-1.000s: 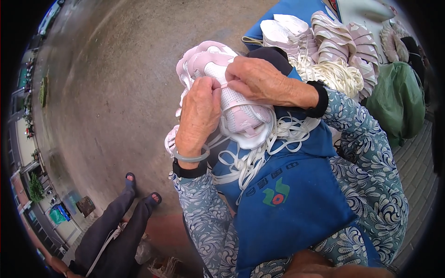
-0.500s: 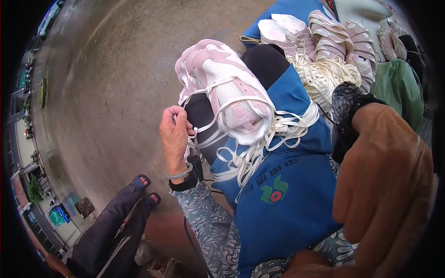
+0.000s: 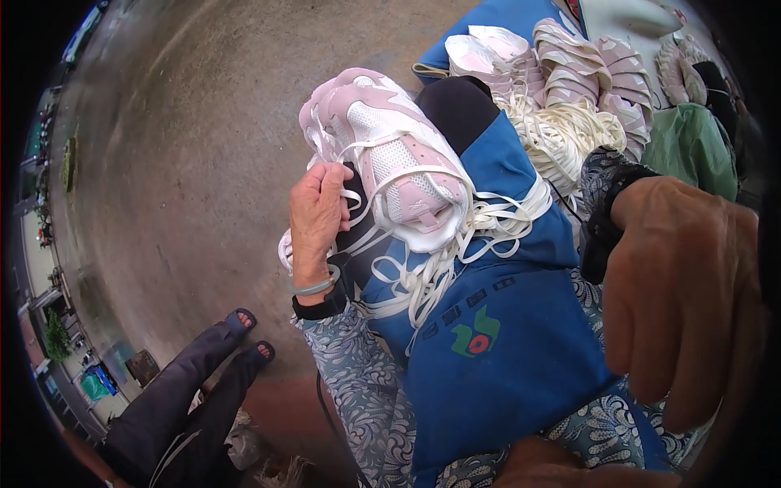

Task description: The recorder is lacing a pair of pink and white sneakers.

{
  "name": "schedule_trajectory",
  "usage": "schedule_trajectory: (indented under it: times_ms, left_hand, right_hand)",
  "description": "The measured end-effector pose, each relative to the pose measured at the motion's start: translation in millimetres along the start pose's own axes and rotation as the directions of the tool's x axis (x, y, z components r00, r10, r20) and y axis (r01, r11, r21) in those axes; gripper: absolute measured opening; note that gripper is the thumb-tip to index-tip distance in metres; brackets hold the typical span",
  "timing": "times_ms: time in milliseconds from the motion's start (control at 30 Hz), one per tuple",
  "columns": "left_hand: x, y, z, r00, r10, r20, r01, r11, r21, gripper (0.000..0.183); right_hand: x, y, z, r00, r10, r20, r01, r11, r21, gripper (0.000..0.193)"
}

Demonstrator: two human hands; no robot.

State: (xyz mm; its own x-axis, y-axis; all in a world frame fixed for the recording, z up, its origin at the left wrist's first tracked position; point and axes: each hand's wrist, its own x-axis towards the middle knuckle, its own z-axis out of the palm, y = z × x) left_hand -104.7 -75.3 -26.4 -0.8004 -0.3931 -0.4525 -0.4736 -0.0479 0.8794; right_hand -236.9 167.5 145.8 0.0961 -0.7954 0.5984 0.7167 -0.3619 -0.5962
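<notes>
A pink and white sneaker upper point(image 3: 390, 154) lies on my lap over a blue apron point(image 3: 496, 342), with white laces point(image 3: 439, 268) trailing from it. My left hand point(image 3: 316, 215) grips the shoe's left side, fingers curled on its edge and a lace. My right hand point(image 3: 683, 301) is raised close to the camera at the right, fingers bent downward, apart from the shoe; whether it holds anything is not visible.
A pile of white laces point(image 3: 561, 134) and stacked pink and white shoe uppers point(image 3: 561, 65) lie beyond my lap on a blue cloth. A green bag point(image 3: 691, 146) sits at the right. Another person's legs in sandals point(image 3: 211, 366) rest on the concrete floor, lower left.
My right hand has left the shoe and risen toward the camera at the right. My left hand has slid down to the shoe's left side.
</notes>
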Motion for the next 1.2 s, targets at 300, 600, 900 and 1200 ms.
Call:
schedule_trajectory:
  times_ms: [300,600,900,1200]
  left_hand:
    - [-75,62,-43,0.811,0.472,-0.344,-0.479,0.200,-0.855,0.021]
    - [-143,98,-22,0.537,0.740,-0.405,-0.328,-0.259,-0.909,0.005]
    - [-222,96,-77,0.228,0.634,-0.739,-0.515,-0.566,-0.644,0.011]
    - [-173,52,-116,0.093,0.167,-0.982,-0.990,-0.087,-0.108,0.017]
  right_hand:
    - [-12,60,-41,0.839,-0.006,-0.544,-0.525,0.251,-0.813,0.022]
    - [19,159,-48,0.955,0.017,-0.297,-0.286,0.329,-0.900,0.053]
    - [17,140,-8,0.984,0.101,-0.149,-0.179,0.640,-0.747,0.016]
    - [-76,-48,-19,0.536,-0.437,-0.722,-0.379,0.640,-0.668,0.026]
